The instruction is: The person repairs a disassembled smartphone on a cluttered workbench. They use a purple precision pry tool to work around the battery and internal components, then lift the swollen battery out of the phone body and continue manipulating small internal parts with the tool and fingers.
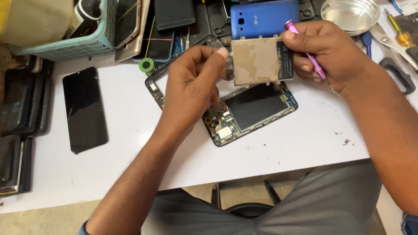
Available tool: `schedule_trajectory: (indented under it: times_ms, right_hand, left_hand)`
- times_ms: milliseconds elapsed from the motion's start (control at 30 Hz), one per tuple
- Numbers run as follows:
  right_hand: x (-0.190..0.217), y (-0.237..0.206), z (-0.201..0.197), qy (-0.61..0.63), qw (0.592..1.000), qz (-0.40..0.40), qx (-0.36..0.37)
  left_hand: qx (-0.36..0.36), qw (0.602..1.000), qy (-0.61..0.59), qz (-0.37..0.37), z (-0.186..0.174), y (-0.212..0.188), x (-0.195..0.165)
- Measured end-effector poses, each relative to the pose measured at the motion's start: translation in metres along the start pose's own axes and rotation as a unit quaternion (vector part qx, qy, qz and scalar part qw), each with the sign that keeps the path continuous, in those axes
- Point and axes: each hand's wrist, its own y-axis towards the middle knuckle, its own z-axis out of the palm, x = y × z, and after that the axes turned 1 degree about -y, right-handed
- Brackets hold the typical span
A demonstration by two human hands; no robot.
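Head view: both hands are raised over a white table (305,130). The left hand (196,82) pinches the left edge of a flat tan battery (257,61) between thumb and fingertips, the other fingers curled loosely. The right hand (326,54) grips the battery's right end with its thumb and also keeps a slim pink screwdriver (310,58) tucked under its fingers, tip pointing down and right. Directly below lies an opened phone (250,111), circuit board exposed, its dark battery bay empty. A loose black frame (156,85) lies beside it, partly behind the left hand. A blue back cover (261,17) and a steel bowl (350,15) sit further back; a dark screen panel (84,109) lies well left. Judgement: the battery is out and under inspection. Any next move calls for a gentle, flat grip, without bending it or touching it with the screwdriver tip.
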Motion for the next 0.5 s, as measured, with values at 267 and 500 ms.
schedule_trajectory:
  times_ms: [267, 500]
  right_hand:
    - [-0.001, 0.001, 0.001, 0.048, 0.998, -0.029, -0.007]
    - [-0.001, 0.000, 0.001, 0.038, 0.999, -0.028, -0.008]
  left_hand:
    - [0.043, 0.994, -0.076, -0.064, -0.006, -0.002, 0.013]
    - [0.044, 0.994, -0.080, -0.061, -0.007, 0.001, 0.015]
